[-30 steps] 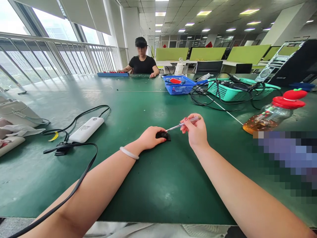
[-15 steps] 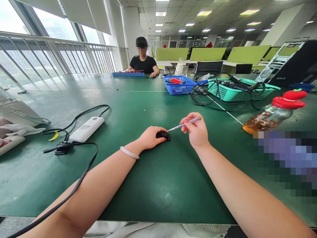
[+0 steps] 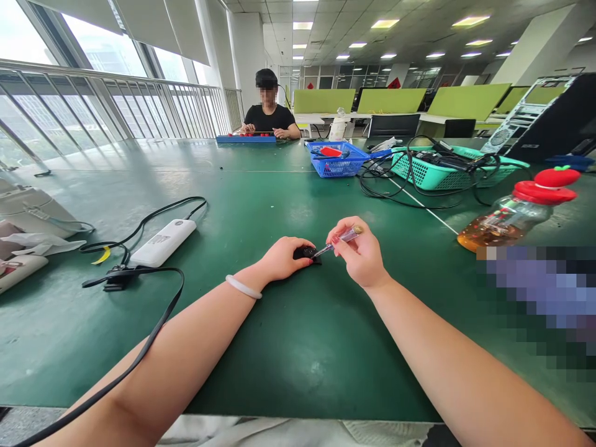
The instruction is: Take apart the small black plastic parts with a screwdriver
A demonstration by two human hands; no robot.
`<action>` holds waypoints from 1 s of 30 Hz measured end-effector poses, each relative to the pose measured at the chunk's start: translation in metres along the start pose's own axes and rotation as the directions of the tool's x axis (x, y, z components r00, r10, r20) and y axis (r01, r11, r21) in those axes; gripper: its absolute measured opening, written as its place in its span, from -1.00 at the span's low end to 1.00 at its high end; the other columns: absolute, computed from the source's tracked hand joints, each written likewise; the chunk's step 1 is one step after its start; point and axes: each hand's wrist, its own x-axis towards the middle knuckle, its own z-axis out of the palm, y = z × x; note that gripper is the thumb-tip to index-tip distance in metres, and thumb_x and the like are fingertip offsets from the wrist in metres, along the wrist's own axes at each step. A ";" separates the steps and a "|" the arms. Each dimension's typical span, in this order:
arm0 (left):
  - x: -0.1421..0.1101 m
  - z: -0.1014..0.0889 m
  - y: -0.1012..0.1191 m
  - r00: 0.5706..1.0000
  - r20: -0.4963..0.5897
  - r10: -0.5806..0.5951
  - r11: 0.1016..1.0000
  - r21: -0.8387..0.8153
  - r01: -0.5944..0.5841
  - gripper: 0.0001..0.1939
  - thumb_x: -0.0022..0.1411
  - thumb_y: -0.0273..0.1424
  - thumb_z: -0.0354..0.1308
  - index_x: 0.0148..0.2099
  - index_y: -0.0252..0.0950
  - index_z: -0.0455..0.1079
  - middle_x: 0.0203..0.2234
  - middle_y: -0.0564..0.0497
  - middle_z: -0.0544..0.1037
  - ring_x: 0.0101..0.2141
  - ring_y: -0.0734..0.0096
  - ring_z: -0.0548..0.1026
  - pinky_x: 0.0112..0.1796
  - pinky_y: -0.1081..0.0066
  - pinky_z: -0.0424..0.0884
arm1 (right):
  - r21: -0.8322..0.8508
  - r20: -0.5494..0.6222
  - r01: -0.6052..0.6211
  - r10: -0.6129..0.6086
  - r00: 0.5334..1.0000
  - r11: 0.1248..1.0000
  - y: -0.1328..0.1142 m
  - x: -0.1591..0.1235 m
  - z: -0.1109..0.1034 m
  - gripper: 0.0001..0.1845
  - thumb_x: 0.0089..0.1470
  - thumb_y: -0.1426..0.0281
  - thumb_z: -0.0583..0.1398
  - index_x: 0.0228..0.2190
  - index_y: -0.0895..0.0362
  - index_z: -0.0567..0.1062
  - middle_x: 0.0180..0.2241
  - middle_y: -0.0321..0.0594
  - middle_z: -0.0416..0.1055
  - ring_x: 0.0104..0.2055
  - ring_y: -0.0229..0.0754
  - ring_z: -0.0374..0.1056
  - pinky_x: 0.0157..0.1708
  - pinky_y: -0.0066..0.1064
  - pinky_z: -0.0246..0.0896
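Note:
My left hand (image 3: 285,258) is closed around a small black part (image 3: 307,252) on the green table (image 3: 279,354), thumb in front and fingers behind. What kind of part it is cannot be made out, as the hand covers some of it. In my right hand (image 3: 357,251) is a screwdriver (image 3: 348,234) with a clear handle, gripped between thumb and fingers. Its thin metal shaft slants down to the left, and the tip is at the black part's right side. Whether the tip touches it is too small to tell.
Left lies a white power bank (image 3: 164,243) with a black cable (image 3: 161,323) running over my left forearm. Right stands a red-lidded jar (image 3: 507,217). Farther back are a blue basket (image 3: 338,166), a green basket (image 3: 428,177) with cables, and a person (image 3: 267,118) behind a blue tray (image 3: 246,139).
My right hand has moved left and slightly down, bringing the screwdriver lower against the black part. My left hand stays put. Across the table, the blue tray has slid right.

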 end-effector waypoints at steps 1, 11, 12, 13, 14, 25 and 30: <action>0.000 0.000 0.000 1.000 -0.001 0.001 1.000 0.001 -0.001 -0.69 0.16 -0.35 0.24 -0.02 -0.21 0.52 -0.14 0.01 0.64 -0.14 0.22 0.55 -0.05 0.28 0.43 | -0.041 0.008 0.025 -0.025 1.000 0.999 -0.001 -0.001 0.000 -0.89 0.12 0.35 0.19 -0.32 0.06 0.32 -0.42 -0.32 0.41 -0.51 -0.32 0.26 -0.48 -0.42 0.20; 0.000 -0.001 0.001 1.000 0.009 -0.007 1.000 -0.002 0.007 -0.70 0.17 -0.36 0.22 -0.03 -0.24 0.51 -0.14 -0.01 0.64 -0.15 0.22 0.56 -0.06 0.28 0.45 | -0.295 0.151 0.291 -0.256 0.955 0.910 -0.014 -0.005 0.003 -0.94 0.14 0.49 0.14 -0.35 0.08 0.38 -0.44 -0.31 0.39 -0.49 -0.31 0.24 -0.45 -0.44 0.21; 0.000 -0.001 0.001 1.000 0.009 -0.002 1.000 -0.007 0.002 -0.72 0.18 -0.36 0.21 -0.04 -0.25 0.52 -0.15 -0.02 0.64 -0.16 0.22 0.56 -0.06 0.28 0.45 | -0.303 0.201 0.344 -0.293 0.935 0.889 -0.016 -0.005 0.005 -0.92 0.12 0.51 0.14 -0.36 0.08 0.38 -0.45 -0.32 0.39 -0.49 -0.31 0.24 -0.45 -0.45 0.21; 0.000 -0.001 0.002 1.000 0.008 0.001 1.000 -0.013 -0.001 -0.73 0.18 -0.36 0.20 -0.06 -0.26 0.52 -0.15 -0.02 0.64 -0.16 0.22 0.56 -0.06 0.28 0.45 | -0.298 0.255 0.402 -0.333 0.908 0.866 -0.017 -0.006 0.007 -0.89 0.10 0.54 0.14 -0.36 0.09 0.38 -0.45 -0.32 0.39 -0.48 -0.31 0.24 -0.43 -0.45 0.22; 0.000 -0.002 0.003 1.000 0.011 0.001 1.000 -0.021 -0.001 -0.73 0.17 -0.38 0.19 -0.07 -0.26 0.53 -0.16 -0.02 0.65 -0.17 0.22 0.56 -0.07 0.28 0.45 | -0.284 0.313 0.462 -0.375 0.873 0.840 -0.018 -0.007 0.010 -0.86 0.07 0.57 0.12 -0.36 0.09 0.38 -0.46 -0.32 0.39 -0.47 -0.30 0.25 -0.41 -0.45 0.22; 0.000 0.000 0.002 0.996 0.008 -0.088 0.996 0.016 0.087 -0.62 0.14 -0.39 0.16 0.02 -0.21 0.51 -0.04 -0.01 0.61 -0.04 0.15 0.52 0.02 0.20 0.44 | -0.317 0.820 0.813 -0.290 0.493 0.488 -0.020 -0.019 0.039 -0.83 0.03 0.51 0.12 -0.39 0.07 0.50 -0.53 -0.29 0.36 -0.49 -0.22 0.14 -0.42 -0.35 -0.02; 0.001 0.003 -0.001 0.996 -0.015 -0.084 0.996 0.017 0.084 -0.66 0.13 -0.40 0.19 -0.01 -0.19 0.52 -0.09 0.01 0.62 -0.08 0.19 0.54 -0.02 0.23 0.47 | -0.359 0.896 0.791 -0.055 0.441 0.495 -0.022 -0.021 0.047 -0.89 0.05 0.44 0.16 -0.36 0.09 0.51 -0.46 -0.25 0.43 -0.43 -0.19 0.23 -0.41 -0.32 -0.06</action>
